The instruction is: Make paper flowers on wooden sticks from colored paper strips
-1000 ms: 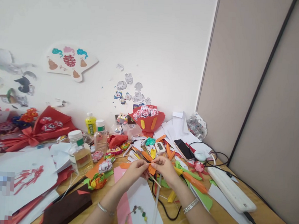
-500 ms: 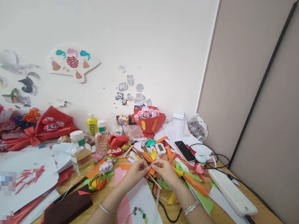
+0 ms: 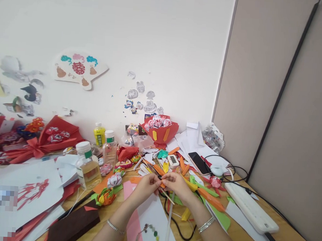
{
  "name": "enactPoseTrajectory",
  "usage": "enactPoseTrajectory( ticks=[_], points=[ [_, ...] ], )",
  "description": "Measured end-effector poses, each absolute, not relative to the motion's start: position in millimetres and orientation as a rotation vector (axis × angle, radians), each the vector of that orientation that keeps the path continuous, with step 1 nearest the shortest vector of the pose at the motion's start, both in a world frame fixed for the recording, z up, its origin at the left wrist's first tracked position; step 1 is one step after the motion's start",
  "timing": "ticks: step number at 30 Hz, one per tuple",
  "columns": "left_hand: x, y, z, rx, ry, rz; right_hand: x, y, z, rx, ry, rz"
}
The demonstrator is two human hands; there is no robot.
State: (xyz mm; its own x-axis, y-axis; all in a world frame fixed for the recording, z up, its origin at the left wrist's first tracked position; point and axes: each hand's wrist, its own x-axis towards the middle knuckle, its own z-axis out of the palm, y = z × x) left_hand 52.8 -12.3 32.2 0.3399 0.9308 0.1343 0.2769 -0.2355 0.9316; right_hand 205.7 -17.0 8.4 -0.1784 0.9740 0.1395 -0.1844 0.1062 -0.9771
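Observation:
My left hand (image 3: 147, 185) and my right hand (image 3: 177, 184) meet over the middle of the table, fingertips almost touching. Between them they pinch a small piece of orange paper (image 3: 162, 185), largely covered by my fingers. A thin wooden stick (image 3: 168, 197) slants out below the fingertips; whether a hand grips it I cannot tell. White paper (image 3: 155, 214) and pink paper (image 3: 131, 202) lie beneath my wrists, with a bead bracelet (image 3: 155, 233) on top. Just beyond the hands are a yellow folded paper (image 3: 165, 167) and a small white timer (image 3: 172, 160).
A red paper bouquet (image 3: 162, 133) stands against the wall. Left are bottles (image 3: 91, 169), a paper flower (image 3: 105, 196) and a dark brown box (image 3: 74, 224). To the right lie a phone (image 3: 199, 163), black cables (image 3: 237, 163) and a white power strip (image 3: 251, 206).
My fingers have shifted slightly around the orange paper, the right fingertips closing in over it. Otherwise the scene looks the same, apart from a tiny camera shift.

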Motion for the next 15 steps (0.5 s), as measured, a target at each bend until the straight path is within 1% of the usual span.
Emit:
enactPoseTrajectory(
  ticks=[6,15],
  points=[
    [54.1,-13.0,32.3,1.737,1.074,0.988,204.8,-13.5,5.1,-0.913,-1.291,1.347],
    [54.5,-14.6,34.5,1.698,1.023,0.871,208.5,-10.4,1.9,-0.837,-1.308,1.337]
  ],
)
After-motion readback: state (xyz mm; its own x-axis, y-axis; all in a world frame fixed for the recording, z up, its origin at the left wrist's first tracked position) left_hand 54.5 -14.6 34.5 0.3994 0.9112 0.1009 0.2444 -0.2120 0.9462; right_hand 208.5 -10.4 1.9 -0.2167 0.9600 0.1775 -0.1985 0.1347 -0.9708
